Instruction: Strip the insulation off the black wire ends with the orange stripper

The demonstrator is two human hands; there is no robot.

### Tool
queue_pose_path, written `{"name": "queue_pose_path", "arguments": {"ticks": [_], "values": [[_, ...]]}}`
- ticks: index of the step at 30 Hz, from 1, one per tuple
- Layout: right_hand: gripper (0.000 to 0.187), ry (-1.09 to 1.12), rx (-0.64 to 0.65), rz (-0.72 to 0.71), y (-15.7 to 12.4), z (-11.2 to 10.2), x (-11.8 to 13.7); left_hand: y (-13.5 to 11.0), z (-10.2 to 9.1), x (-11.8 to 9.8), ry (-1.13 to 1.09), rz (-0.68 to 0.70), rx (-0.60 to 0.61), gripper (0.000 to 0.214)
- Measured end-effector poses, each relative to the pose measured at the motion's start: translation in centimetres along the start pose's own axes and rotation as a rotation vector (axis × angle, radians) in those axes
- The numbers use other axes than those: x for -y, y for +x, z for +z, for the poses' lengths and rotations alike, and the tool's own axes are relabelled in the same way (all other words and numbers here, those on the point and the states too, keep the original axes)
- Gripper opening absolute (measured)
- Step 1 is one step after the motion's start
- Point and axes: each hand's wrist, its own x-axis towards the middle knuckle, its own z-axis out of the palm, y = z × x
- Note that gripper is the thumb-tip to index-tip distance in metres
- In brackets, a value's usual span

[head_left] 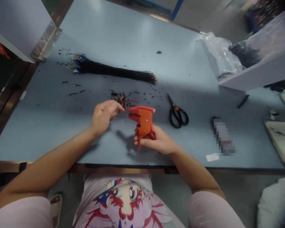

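My right hand [158, 141] is wrapped round the handles of an orange wire stripper [142, 122], held upright above the blue-grey table [123, 38] with its jaws facing left. My left hand [104, 115] hovers just left of the jaws, fingers pinched together; whatever they pinch is too small to name. A small heap of dark stripped wire bits [122, 98] lies right behind the left fingertips. Farther back lies a long bundle of thin black wires [114, 70] with blue and silver ends at its left.
Black-handled scissors [177, 114] lie right of the stripper. A blurred dark object [222, 134] and a white label [212, 157] lie nearer the right front. A white shelf [258, 71] with plastic bags stands at the back right. A metal bracket [46, 41] sits at the back left.
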Motion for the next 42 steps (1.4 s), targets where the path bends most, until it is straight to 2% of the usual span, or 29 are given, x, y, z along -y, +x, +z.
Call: {"name": "queue_pose_path", "arguments": {"ticks": [3, 5, 7, 9, 13, 15, 18, 22, 27, 31, 36, 42], "values": [[0.025, -0.264, -0.107, -0.116, -0.2, -0.3, 0.1, -0.4, -0.8, -0.6, 0.281, 0.217, -0.148, 0.024], [0.023, -0.315, -0.152, -0.162, -0.3, -0.4, 0.2, -0.8, -1.3, -0.9, 0.488, 0.393, -0.209, 0.019], [0.026, -0.232, -0.177, -0.165, -0.3, -0.4, 0.3, -1.1, -1.4, -1.2, 0.632, 0.518, -0.176, 0.018], [0.030, -0.047, -0.195, -0.123, -0.2, -0.2, 0.4, -1.1, -1.1, -1.2, 0.734, 0.548, -0.097, 0.019], [0.041, 0.376, -0.262, -0.007, 0.7, -0.1, 0.1, -0.7, 0.1, -0.4, 0.817, 0.374, -0.075, 0.024], [0.046, 0.506, -0.295, 0.054, 1.3, -0.1, -0.3, -0.5, 0.5, 0.3, 0.736, 0.278, -0.055, 0.026], [0.045, 0.613, -0.267, 0.145, 1.8, -0.1, -0.8, -0.3, 0.6, 0.9, 0.555, 0.154, -0.104, 0.022], [0.038, 0.676, -0.113, 0.184, 1.5, 0.2, -1.0, -0.1, 0.7, 0.9, 0.340, 0.118, -0.160, 0.008], [0.037, 0.710, 0.041, 0.145, 1.1, 0.4, -1.3, -0.3, 1.2, 0.5, 0.231, 0.097, -0.127, 0.011], [0.041, 0.725, 0.080, 0.122, 1.0, 0.5, -1.2, -0.6, 1.7, 0.5, 0.156, -0.015, -0.080, 0.016], [0.034, 0.791, 0.114, 0.067, 0.6, 0.8, -0.9, -1.2, 2.2, 0.7, 0.030, -0.107, 0.058, 0.020], [0.034, 0.737, 0.178, 0.057, 0.2, 1.3, -0.9, -1.9, 2.5, 1.0, 0.003, -0.126, 0.173, 0.014]]}}
